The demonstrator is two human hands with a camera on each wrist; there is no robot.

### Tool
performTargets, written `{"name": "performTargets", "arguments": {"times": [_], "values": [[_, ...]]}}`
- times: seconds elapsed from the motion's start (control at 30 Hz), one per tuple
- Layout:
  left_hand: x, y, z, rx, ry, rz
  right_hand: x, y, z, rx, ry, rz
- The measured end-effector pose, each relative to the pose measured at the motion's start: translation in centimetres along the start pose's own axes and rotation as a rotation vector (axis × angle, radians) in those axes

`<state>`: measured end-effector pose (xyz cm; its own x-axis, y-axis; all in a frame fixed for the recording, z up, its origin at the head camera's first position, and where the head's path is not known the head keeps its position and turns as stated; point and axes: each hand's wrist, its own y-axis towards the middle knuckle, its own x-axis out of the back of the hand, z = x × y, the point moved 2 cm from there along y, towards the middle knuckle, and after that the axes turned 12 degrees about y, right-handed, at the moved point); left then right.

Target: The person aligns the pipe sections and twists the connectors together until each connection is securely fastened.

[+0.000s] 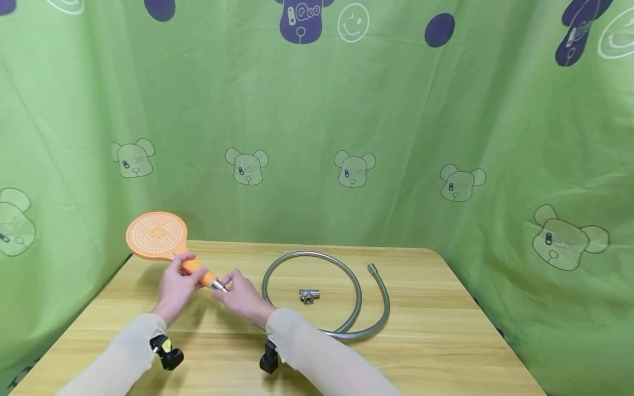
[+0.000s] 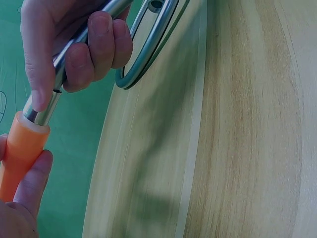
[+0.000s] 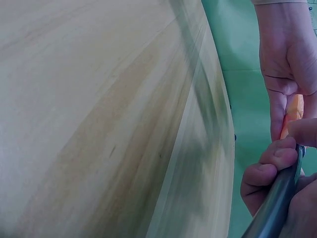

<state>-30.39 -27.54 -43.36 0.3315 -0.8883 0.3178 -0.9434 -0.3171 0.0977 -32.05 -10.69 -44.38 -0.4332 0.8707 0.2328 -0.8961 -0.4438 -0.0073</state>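
Note:
An orange shower head (image 1: pixel 156 235) is held up above the left part of the table, its perforated round face showing. My left hand (image 1: pixel 176 286) grips it by its handle (image 2: pixel 22 144). The fingers and thumb of my right hand (image 1: pixel 242 298) are curled round one end of a grey metallic shower hose (image 1: pixel 360 297). In the left wrist view, the silver fitting (image 2: pixel 48 111) on that end meets the mouth of the orange handle, with my right thumb against it. From there the hose runs down to the table in a loop.
Inside the hose loop lies a small metal tee fitting (image 1: pixel 309 296). The hose's other end (image 1: pixel 372 268) points toward the back of the table, on the right. A green patterned curtain (image 1: pixel 302 110) hangs behind and beside the wooden table (image 1: pixel 436 341).

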Motion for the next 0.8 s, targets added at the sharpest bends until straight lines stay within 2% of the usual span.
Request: {"name": "performTargets", "arguments": {"times": [0.4,0.53,0.7,0.8], "values": [[0.06,0.15,0.14,-0.011,0.016,-0.012,-0.12,0.36,0.29,0.028,-0.095,0.014],[0.14,0.22,0.24,-0.009,0.022,-0.016,-0.27,0.57,0.29,0.029,-0.073,0.035],[0.15,0.37,0.32,-0.007,0.036,-0.012,-0.26,0.55,0.13,-0.006,-0.033,0.009],[0.17,0.44,0.29,-0.007,0.041,-0.012,-0.28,0.54,-0.01,0.01,-0.034,0.002]]}}
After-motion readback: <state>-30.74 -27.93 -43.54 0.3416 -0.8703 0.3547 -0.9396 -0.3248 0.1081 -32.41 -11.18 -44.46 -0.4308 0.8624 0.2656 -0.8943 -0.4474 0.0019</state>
